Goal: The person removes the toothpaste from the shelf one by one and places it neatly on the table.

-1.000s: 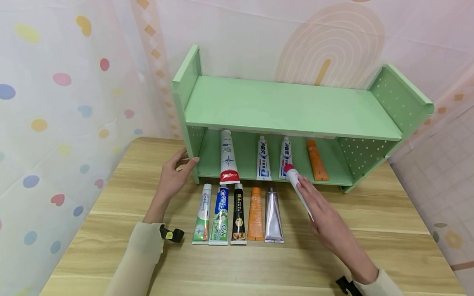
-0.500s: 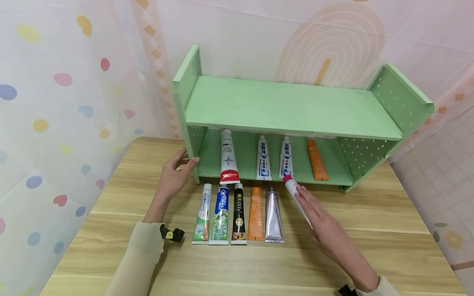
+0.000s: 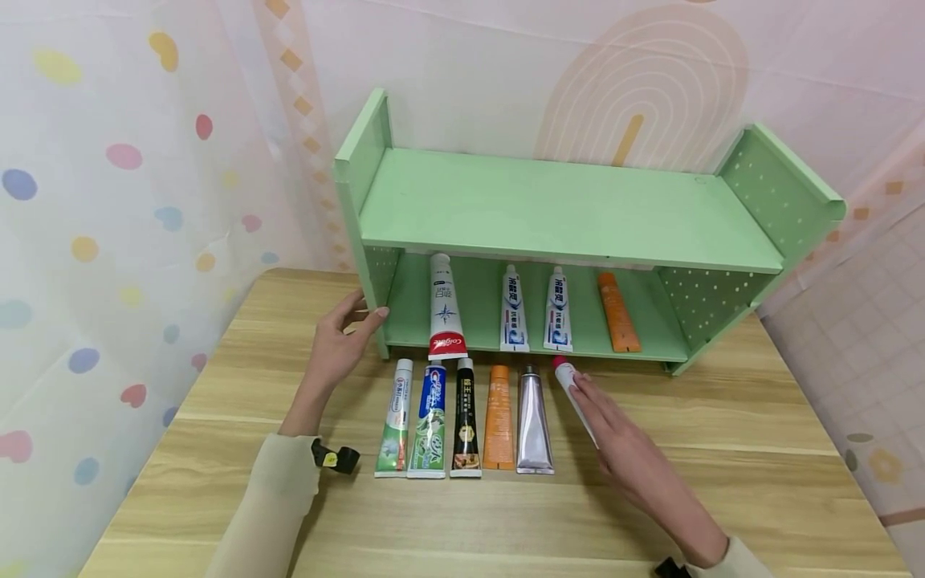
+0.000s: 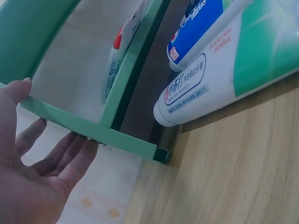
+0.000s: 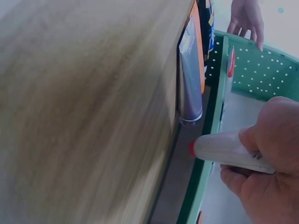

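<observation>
My left hand (image 3: pixel 341 345) grips the left side panel of a green shelf (image 3: pixel 571 209). In the left wrist view, the thumb (image 4: pixel 18 91) lies on one face of the panel and the fingers on the other. My right hand (image 3: pixel 629 445) holds a white toothpaste tube (image 5: pixel 224 148) with a pinkish-red cap, slanting cap-first toward the shelf. The tube is right of a silver tube (image 3: pixel 535 425), just in front of the lower shelf edge. The hand hides part of its body. Whether its cap end touches the table, I cannot tell.
Left of the silver tube lie orange (image 3: pixel 499 417), black (image 3: pixel 466 417), blue-and-green (image 3: pixel 428 421) and white-and-green (image 3: pixel 393 417) tubes. On the lower shelf lie a white-and-red Colgate tube (image 3: pixel 446 309), two white-and-blue tubes (image 3: pixel 514 309) and an orange tube (image 3: pixel 619 313). A patterned curtain (image 3: pixel 462 72) hangs behind.
My right hand has drawn the white tube back and down, from over the lower shelf's front edge to beside the silver tube. The left hand stays on the panel.
</observation>
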`<state>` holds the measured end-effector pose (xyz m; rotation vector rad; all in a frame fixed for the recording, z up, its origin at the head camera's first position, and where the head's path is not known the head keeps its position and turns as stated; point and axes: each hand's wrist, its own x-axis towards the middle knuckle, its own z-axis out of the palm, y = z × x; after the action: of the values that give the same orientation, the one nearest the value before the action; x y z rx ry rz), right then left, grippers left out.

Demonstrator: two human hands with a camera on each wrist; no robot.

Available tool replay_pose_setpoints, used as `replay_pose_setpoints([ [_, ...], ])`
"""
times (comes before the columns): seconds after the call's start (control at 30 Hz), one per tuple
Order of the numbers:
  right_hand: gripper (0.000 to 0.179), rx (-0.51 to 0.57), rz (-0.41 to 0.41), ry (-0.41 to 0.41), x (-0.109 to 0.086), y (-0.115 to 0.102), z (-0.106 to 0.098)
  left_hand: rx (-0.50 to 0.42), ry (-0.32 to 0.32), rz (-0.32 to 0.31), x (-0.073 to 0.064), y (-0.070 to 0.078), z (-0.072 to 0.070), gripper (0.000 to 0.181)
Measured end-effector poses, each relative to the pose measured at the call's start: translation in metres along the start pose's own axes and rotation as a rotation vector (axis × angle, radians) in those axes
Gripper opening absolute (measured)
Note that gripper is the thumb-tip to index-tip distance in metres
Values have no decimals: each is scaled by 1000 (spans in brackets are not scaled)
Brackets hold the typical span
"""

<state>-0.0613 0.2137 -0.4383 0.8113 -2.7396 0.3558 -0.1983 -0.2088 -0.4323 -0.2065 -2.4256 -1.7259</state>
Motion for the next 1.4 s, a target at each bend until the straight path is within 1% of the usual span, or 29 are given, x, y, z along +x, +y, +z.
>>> replay_pose_setpoints([
  [0.17,87,-36,-12,13,2,2,7,-4,-2,5,-1,-1,0,57],
  [0.33,87,-54,-4,4,2,2,12,-8,-4,3,-1,0,0,56],
  [0.43,86,-73,8,-21,3,1,14,-6,-5,1,-1,0,1,57],
  [0.5,81,-100,18,-40,4,-1,15,-7,-4,-4,-1,1,0,57],
  [0.6,74,-141,34,-89,6,-5,16,-9,-2,-14,-2,1,0,58],
  [0.67,74,-146,45,-131,6,-8,17,-10,0,-18,-2,1,0,58],
  [0.8,77,-130,62,-215,3,-14,18,-10,-5,-19,-1,1,0,58],
  [0.93,79,-101,81,-271,2,-16,19,-11,-5,-19,-1,2,0,59],
  [1.27,86,12,104,-338,2,-14,16,-12,-8,-15,0,2,-1,60],
  [1.4,89,58,128,-370,2,-14,14,-11,-5,-13,0,1,0,59],
])
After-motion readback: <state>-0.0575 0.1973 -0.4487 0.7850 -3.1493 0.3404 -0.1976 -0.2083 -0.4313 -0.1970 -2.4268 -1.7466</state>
